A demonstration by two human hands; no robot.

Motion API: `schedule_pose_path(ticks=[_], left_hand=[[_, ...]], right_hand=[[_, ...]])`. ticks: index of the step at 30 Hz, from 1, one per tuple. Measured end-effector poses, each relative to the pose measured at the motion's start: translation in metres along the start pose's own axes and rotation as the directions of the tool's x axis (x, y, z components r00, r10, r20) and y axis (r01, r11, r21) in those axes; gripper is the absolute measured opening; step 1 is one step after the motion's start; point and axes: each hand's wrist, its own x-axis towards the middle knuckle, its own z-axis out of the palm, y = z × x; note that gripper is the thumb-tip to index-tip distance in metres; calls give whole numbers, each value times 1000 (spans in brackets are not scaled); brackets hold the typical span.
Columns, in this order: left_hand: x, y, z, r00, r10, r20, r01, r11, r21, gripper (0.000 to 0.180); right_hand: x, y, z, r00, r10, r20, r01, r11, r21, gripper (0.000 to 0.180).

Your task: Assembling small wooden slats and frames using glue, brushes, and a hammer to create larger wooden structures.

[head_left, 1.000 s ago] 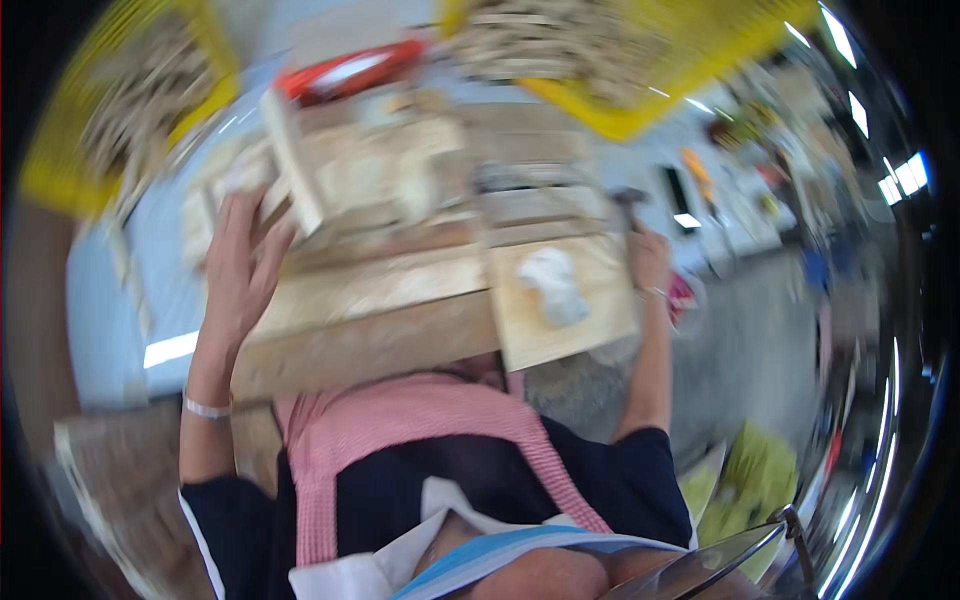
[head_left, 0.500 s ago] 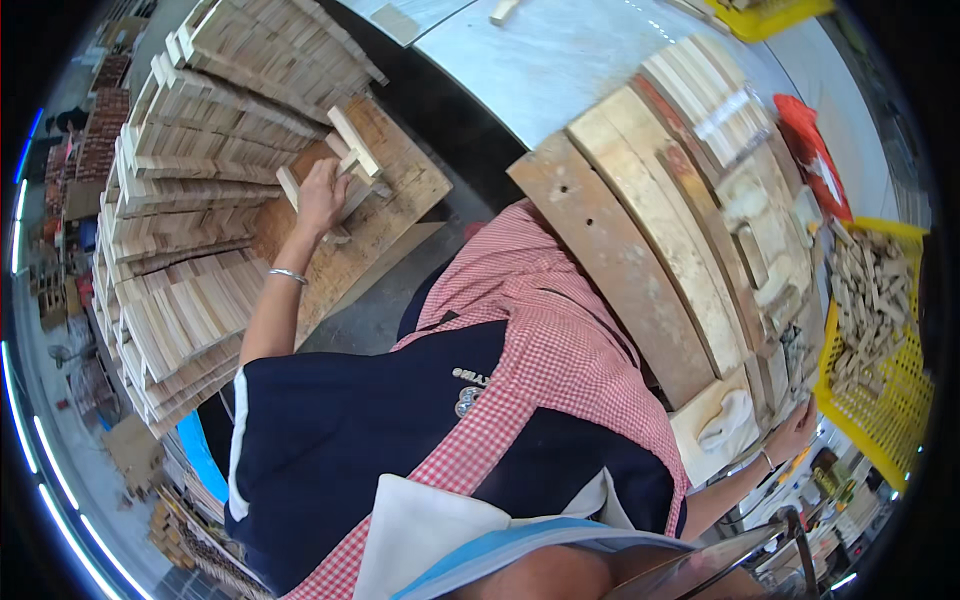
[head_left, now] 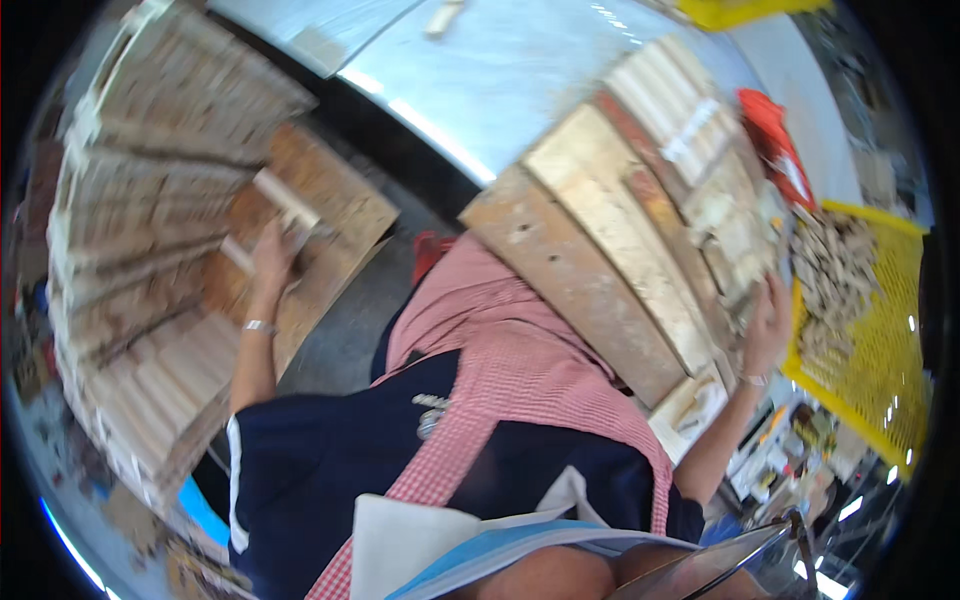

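On the left, my left hand is curled round a small wooden block among loose blocks on a brown board. Blur and the hand itself hide most of that block. One pale wooden strip lies just beyond my fingers, and another short piece lies to the left of the hand. My right hand is at the right end of the worn wooden bench, its fingers stretched out beside a pale, lumpy wooden fixture. No object shows in it.
Tall rows of stacked wooden strips curve along the left. A bundle of strips lies at the bench's far end, near a red bag. At the right is a yellow basket with wood offcuts. Ahead is a pale table.
The view has shifted and blurred. My right hand has moved up and forward from the bench's near right corner to beside the fixture. My left hand stays at the blocks on the board.
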Motion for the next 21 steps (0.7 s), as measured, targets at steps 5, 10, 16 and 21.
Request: schedule_pose_path(ticks=[5, 10, 16, 21], left_hand=[[-1, -16, 4, 993, -15, 114, 13, 1000, 18, 39], [-3, -34, 11, 999, 15, 42, -19, 996, 85, 38], [-1, -29, -7, 993, -25, 115, 21, 999, 32, 46], [11, 59, -61, 1000, -10, -27, 6, 993, -117, 42]], right_hand=[[62, -67, 55, 977, -213, -13, 213, 967, 139, 22], [102, -120, 112, 853, -505, -129, 517, 852, 84, 26], [109, -152, 141, 771, -616, -163, 603, 788, -125, 17], [109, -154, 146, 695, -675, -248, 637, 737, -224, 11]])
